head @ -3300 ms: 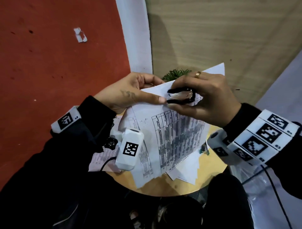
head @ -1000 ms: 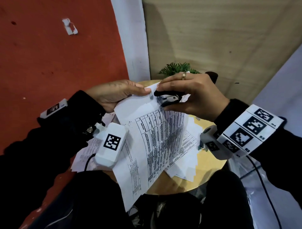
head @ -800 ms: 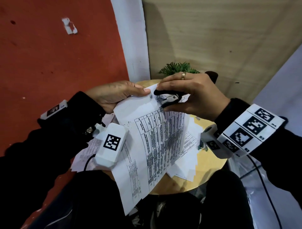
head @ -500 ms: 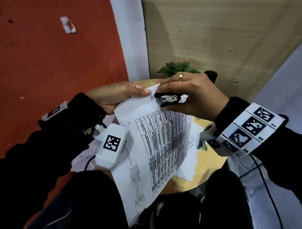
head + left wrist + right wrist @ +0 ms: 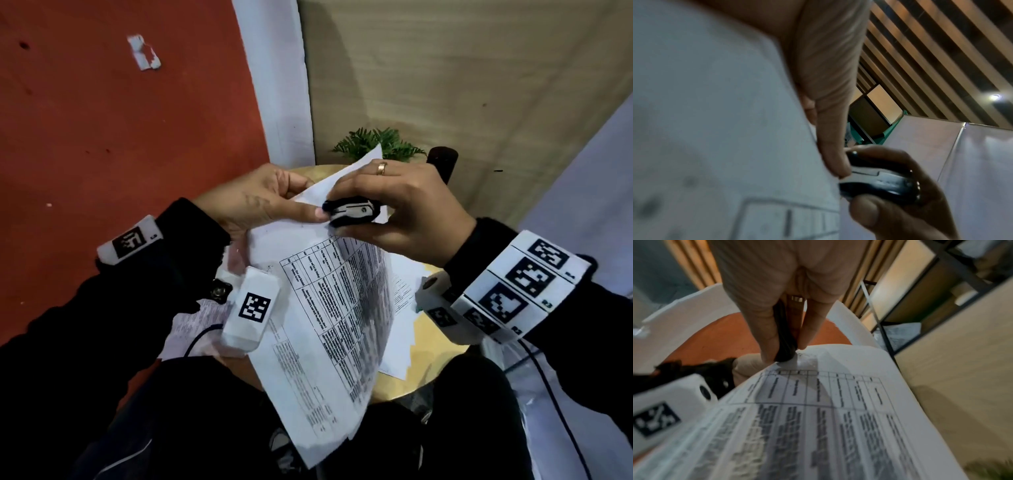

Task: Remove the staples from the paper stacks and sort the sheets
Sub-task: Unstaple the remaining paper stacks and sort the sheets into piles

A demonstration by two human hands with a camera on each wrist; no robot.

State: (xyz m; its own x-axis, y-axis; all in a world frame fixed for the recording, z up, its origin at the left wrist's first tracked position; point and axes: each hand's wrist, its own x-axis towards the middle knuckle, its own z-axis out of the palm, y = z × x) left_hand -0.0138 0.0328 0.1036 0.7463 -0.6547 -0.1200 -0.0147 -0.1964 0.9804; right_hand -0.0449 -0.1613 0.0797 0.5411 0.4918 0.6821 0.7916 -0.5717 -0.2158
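A stapled stack of printed sheets (image 5: 329, 325) with a table on top is held up above a small round table (image 5: 431, 373). My left hand (image 5: 267, 202) pinches the stack's top edge, thumb on top beside the stapled corner. My right hand (image 5: 394, 209) squeezes a black and silver staple remover (image 5: 352, 212) against that corner. In the left wrist view my thumb (image 5: 836, 155) lies on the paper next to the staple remover (image 5: 879, 181). In the right wrist view the staple remover (image 5: 786, 344) bites the corner of the stack (image 5: 818, 418). The staple itself is hidden.
Loose sheets (image 5: 400, 308) lie spread on the round wooden table under the stack. A small green plant (image 5: 376, 144) and a dark cylinder (image 5: 443, 161) stand at the table's far side. A red wall is on the left, a wood panel behind.
The stack has tilted and its upper corner has lifted. My left thumb has slid right until it touches the staple remover. My right hand stays clamped on the tool at the corner.
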